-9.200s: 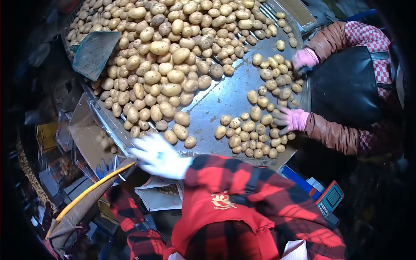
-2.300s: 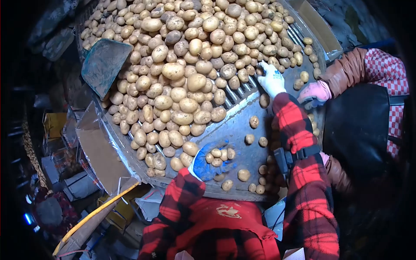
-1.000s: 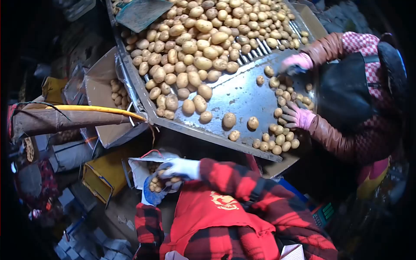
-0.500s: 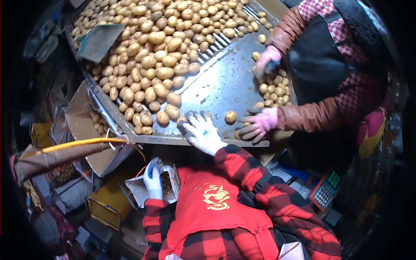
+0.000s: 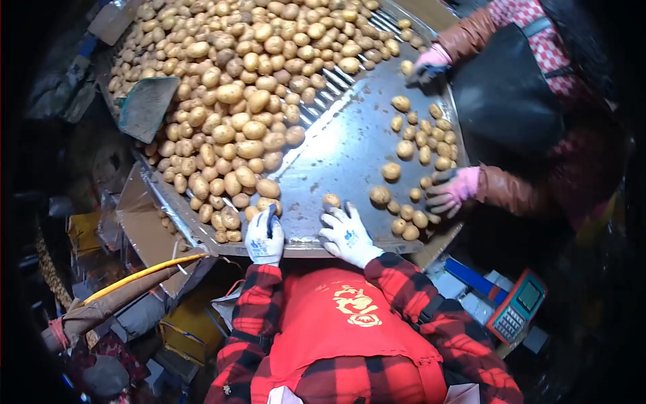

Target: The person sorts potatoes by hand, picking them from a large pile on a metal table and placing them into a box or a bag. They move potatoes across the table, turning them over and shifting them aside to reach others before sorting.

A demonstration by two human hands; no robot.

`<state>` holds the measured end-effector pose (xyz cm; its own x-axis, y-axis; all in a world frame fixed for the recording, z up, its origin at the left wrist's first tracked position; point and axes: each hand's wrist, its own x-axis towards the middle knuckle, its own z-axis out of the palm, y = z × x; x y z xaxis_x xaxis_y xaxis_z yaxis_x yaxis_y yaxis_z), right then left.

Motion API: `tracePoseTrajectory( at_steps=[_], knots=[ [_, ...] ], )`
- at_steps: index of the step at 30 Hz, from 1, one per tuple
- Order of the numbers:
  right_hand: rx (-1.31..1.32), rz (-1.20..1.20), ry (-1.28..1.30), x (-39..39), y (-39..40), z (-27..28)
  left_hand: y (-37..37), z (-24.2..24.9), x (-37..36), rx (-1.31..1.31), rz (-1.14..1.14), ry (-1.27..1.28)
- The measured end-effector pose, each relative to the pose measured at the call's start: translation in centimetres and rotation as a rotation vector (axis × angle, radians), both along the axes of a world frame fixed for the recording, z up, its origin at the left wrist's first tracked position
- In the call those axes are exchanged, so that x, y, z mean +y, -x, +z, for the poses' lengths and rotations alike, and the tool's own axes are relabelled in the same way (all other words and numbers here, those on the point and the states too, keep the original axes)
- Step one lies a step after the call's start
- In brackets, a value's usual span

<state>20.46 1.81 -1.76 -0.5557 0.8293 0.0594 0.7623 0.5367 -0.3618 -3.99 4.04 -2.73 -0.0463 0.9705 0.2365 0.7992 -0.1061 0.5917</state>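
My left hand (image 5: pixel 265 237), in a white glove, is at the front edge of the metal table (image 5: pixel 316 175), against the near end of the large potato pile (image 5: pixel 249 130). Its fingers point up beside the lowest potatoes; whether it grips one is hidden. To the right, my right hand (image 5: pixel 348 234), also gloved in white, rests on the metal with fingers spread. One potato (image 5: pixel 330 200) lies just beyond its fingertips. Several loose potatoes (image 5: pixel 379 196) lie farther right on the sheet.
Across the right side a co-worker's pink-gloved hands (image 5: pixel 455 191) touch the smaller potatoes. A green scoop (image 5: pixel 149 108) lies on the pile. A yellow-wrapped pole (image 5: pixel 145 277) and cardboard box (image 5: pixel 145 219) are at left; a scale display (image 5: pixel 518 306) stands lower right.
My left hand has risen from the bag below to the table edge. My right hand has shifted right, away from the pile. The co-worker's hands moved apart, and more potatoes lie spread at right.
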Motion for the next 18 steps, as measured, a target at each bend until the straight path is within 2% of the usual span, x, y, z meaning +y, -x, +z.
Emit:
tracePoseTrajectory(
  at_steps=[1, 4, 5, 7, 9, 11, 15, 17, 18],
  knots=[
    [-0.017, 0.034, 0.021, 0.9, -0.5, -0.5, 0.0, 0.1, 0.1, 0.014, 0.006, 0.006],
    [-0.050, -0.217, 0.151, 0.9, -5.7, -2.5, 0.0, 0.1, 0.0, 0.060, 0.028, -0.002],
    [-0.095, -0.261, 0.035, 1.0, -7.5, -0.3, -0.1, 0.3, 0.1, 0.039, 0.025, 0.000],
    [-0.427, -0.413, 0.194, 1.4, -10.4, 1.6, 0.3, -0.5, 0.0, 0.060, 0.024, -0.045],
    [-0.366, -0.546, 0.145, 1.6, -12.6, 2.3, 0.1, -0.3, 0.1, 0.054, 0.036, -0.022],
    [-0.252, -0.571, -0.091, 3.4, -11.3, 2.9, 0.0, 0.1, 0.1, 0.026, 0.030, 0.030],
    [0.066, -0.238, -0.097, 10.6, -3.7, 4.2, 0.5, 2.0, 2.2, 0.055, -0.004, -0.087],
    [0.142, -0.151, -0.120, 15.2, 0.4, 2.4, 1.6, 3.8, 6.7, 0.030, 0.057, -0.223],
    [0.165, -0.117, -0.107, 18.0, 2.5, 3.0, 2.0, 4.9, 9.3, 0.062, 0.178, -0.244]
  ],
)
